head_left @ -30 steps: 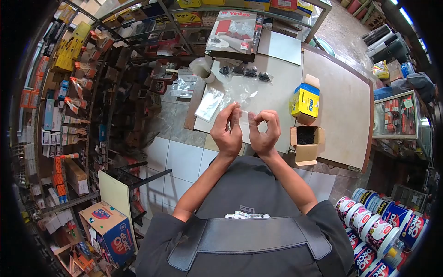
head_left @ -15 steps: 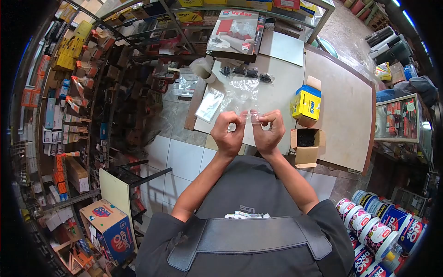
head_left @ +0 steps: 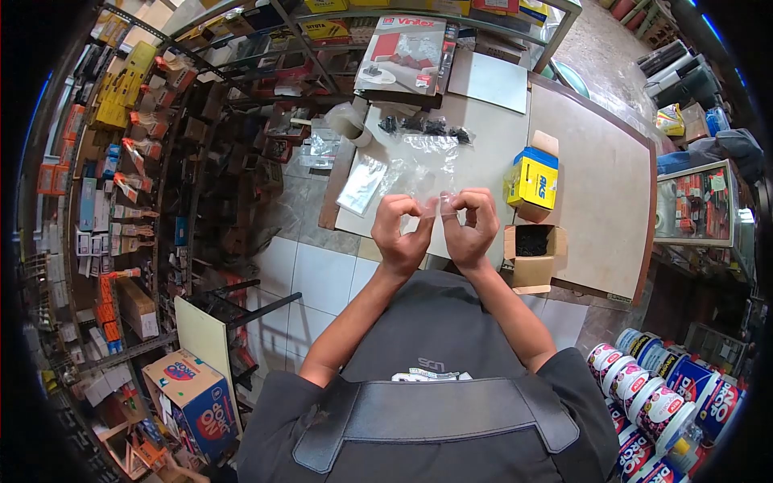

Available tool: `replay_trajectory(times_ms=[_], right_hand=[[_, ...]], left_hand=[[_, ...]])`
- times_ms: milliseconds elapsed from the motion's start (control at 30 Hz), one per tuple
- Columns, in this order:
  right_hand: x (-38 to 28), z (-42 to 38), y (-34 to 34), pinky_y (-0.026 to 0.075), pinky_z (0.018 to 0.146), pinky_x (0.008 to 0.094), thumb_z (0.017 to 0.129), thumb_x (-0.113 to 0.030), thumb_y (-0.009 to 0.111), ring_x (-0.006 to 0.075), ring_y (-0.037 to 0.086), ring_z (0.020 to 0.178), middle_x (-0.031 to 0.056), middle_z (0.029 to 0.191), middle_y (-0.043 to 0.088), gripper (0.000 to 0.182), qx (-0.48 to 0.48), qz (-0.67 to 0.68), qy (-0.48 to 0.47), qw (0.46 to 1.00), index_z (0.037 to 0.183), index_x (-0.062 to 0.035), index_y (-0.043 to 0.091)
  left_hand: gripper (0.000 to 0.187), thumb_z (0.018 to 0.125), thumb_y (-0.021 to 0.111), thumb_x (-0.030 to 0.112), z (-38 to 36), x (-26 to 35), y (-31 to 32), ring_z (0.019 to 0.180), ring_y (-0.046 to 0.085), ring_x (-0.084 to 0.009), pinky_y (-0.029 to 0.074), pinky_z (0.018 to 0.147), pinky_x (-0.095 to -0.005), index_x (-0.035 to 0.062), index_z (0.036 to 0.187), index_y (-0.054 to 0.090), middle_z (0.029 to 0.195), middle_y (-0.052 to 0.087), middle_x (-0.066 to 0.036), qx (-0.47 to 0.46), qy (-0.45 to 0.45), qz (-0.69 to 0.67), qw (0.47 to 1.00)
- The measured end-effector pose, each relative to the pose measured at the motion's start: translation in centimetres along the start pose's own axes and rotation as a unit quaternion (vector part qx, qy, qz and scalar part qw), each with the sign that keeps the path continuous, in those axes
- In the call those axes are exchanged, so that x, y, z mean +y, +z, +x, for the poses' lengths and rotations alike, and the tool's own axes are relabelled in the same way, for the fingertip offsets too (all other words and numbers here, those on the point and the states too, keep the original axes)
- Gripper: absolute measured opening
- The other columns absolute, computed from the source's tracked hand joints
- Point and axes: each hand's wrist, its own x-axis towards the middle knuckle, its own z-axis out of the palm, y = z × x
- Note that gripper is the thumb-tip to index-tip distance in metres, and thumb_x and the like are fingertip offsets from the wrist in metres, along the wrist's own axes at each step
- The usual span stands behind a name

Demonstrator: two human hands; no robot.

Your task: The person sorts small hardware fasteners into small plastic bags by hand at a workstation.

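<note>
A clear plastic bag [head_left: 431, 161] stretches over the table in front of me. My left hand [head_left: 401, 233] pinches one side of its near edge between thumb and fingers, and my right hand [head_left: 469, 229] pinches the other side close by. Beyond the bag lie several small clear packets of black pieces [head_left: 435, 127]. A stack of flat clear bags [head_left: 362, 183] rests left of my left hand. To the right of my right hand stands an open cardboard box [head_left: 531, 270] with small black pieces inside; a yellow and blue box [head_left: 533, 179] is behind it.
The pale table [head_left: 600, 193] carries a Vinilex box [head_left: 403, 52], a white board [head_left: 489, 82] and a roll in plastic [head_left: 350, 125]. Packed shelves [head_left: 121, 185] line the left. Paint tubs [head_left: 656, 402] are stacked at lower right. A No Drop carton [head_left: 193, 406] sits lower left.
My hands have barely moved and still pinch the bag; their fingertips have shifted slightly. The table has moved a little left in view. A skin-coloured shape now shows at the bottom left.
</note>
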Motion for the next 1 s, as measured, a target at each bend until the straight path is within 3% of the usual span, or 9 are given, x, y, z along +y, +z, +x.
replay_trajectory(times_ms=[67, 200, 267, 400, 500, 667, 800, 867, 1000], right_hand=[[0.2, 0.1, -0.1, 0.044, 0.059, 0.0285, 0.079, 0.008, 0.077, 0.0141, 0.051, 0.066, 0.0042, 0.074, 0.055, 0.028, 0.011, 0.001, 0.000, 1.000, 0.080, -0.0048, 0.052], [0.3, 0.4, -0.7, 0.041, 0.056, 0.0282, 0.080, 0.009, 0.075, 0.0133, 0.048, 0.062, 0.0034, 0.070, 0.051, 0.029, -0.005, -0.022, 0.005, 1.000, 0.077, -0.0055, 0.050], [0.4, 0.5, -0.9, 0.039, 0.054, 0.0284, 0.080, 0.010, 0.074, 0.0137, 0.044, 0.059, 0.0027, 0.066, 0.047, 0.031, -0.016, -0.023, 0.032, 0.999, 0.076, -0.0061, 0.048], [0.1, 0.9, -1.8, 0.040, 0.055, 0.0287, 0.081, 0.008, 0.075, 0.0140, 0.045, 0.058, 0.0033, 0.066, 0.046, 0.030, -0.028, -0.027, 0.002, 0.999, 0.076, -0.0056, 0.049], [-0.7, 1.7, -2.9, 0.043, 0.057, 0.0288, 0.081, 0.004, 0.077, 0.0147, 0.049, 0.063, 0.0051, 0.073, 0.051, 0.028, -0.049, -0.061, -0.020, 0.997, 0.078, -0.0056, 0.051], [0.2, 1.4, -4.5, 0.047, 0.069, 0.0365, 0.071, 0.006, 0.077, 0.0255, 0.056, 0.074, 0.0096, 0.089, 0.058, 0.027, -0.125, -0.109, -0.108, 0.980, 0.087, -0.0059, 0.058], [1.0, 0.8, -6.0, 0.047, 0.070, 0.0381, 0.069, 0.007, 0.074, 0.0274, 0.056, 0.069, 0.0074, 0.077, 0.057, 0.027, -0.127, -0.108, -0.078, 0.983, 0.087, -0.0046, 0.058], [1.2, 0.3, -6.5, 0.047, 0.067, 0.0371, 0.070, 0.009, 0.073, 0.0262, 0.057, 0.068, 0.0074, 0.075, 0.056, 0.026, -0.119, -0.101, -0.045, 0.987, 0.087, -0.0042, 0.057], [0.7, -0.1, -7.5, 0.046, 0.060, 0.0334, 0.073, 0.010, 0.070, 0.0217, 0.057, 0.065, 0.0084, 0.073, 0.055, 0.024, -0.078, -0.070, 0.024, 0.994, 0.085, -0.0031, 0.055]], left_hand=[[0.025, 0.084, 0.078, -0.003, -0.1, -0.1, 0.4, 0.068, 0.053, -0.0129, 0.045, 0.060, -0.0271, 0.0058, 0.085, 0.054, 0.079, 0.054, -0.005, 0.027, -0.024, 0.004, 0.999], [0.024, 0.085, 0.073, -0.008, -0.2, 0.2, 0.9, 0.069, 0.051, -0.0091, 0.044, 0.060, -0.0240, 0.0054, 0.087, 0.053, 0.084, 0.052, -0.003, 0.035, -0.103, -0.032, 0.994], [0.024, 0.084, 0.068, -0.012, -0.6, 0.6, 1.3, 0.070, 0.049, -0.0059, 0.043, 0.060, -0.0211, 0.0045, 0.089, 0.051, 0.087, 0.050, 0.000, 0.035, -0.251, -0.195, 0.947], [0.024, 0.083, 0.064, -0.015, -0.7, 0.6, 2.0, 0.069, 0.048, -0.0046, 0.043, 0.060, -0.0206, 0.0044, 0.090, 0.050, 0.086, 0.048, 0.002, 0.047, -0.247, -0.236, 0.939], [0.023, 0.089, 0.067, -0.010, -0.6, 0.5, 1.5, 0.069, 0.051, -0.0042, 0.044, 0.059, -0.0202, 0.0063, 0.089, 0.050, 0.084, 0.050, 0.002, 0.003, -0.207, -0.127, 0.970], [0.024, 0.083, 0.073, -0.008, 0.0, 1.4, 1.8, 0.065, 0.049, -0.0076, 0.043, 0.058, -0.0234, 0.0045, 0.090, 0.055, 0.082, 0.053, -0.002, -0.072, -0.004, 0.037, 0.997], [0.023, 0.084, 0.073, -0.007, -0.6, 2.0, 2.2, 0.064, 0.050, -0.0089, 0.043, 0.059, -0.0231, 0.0044, 0.092, 0.055, 0.082, 0.055, -0.003, -0.107, -0.014, 0.062, 0.992], [0.024, 0.084, 0.073, -0.005, -1.0, 2.4, 2.4, 0.066, 0.052, -0.0081, 0.045, 0.061, -0.0237, 0.0042, 0.098, 0.055, 0.082, 0.056, -0.002, -0.125, -0.145, 0.041, 0.981], [0.029, 0.085, 0.074, -0.003, -2.4, 3.1, 3.6, 0.070, 0.055, -0.0068, 0.047, 0.063, -0.0235, 0.0033, 0.103, 0.053, 0.085, 0.056, -0.002, -0.132, -0.235, -0.042, 0.962]])
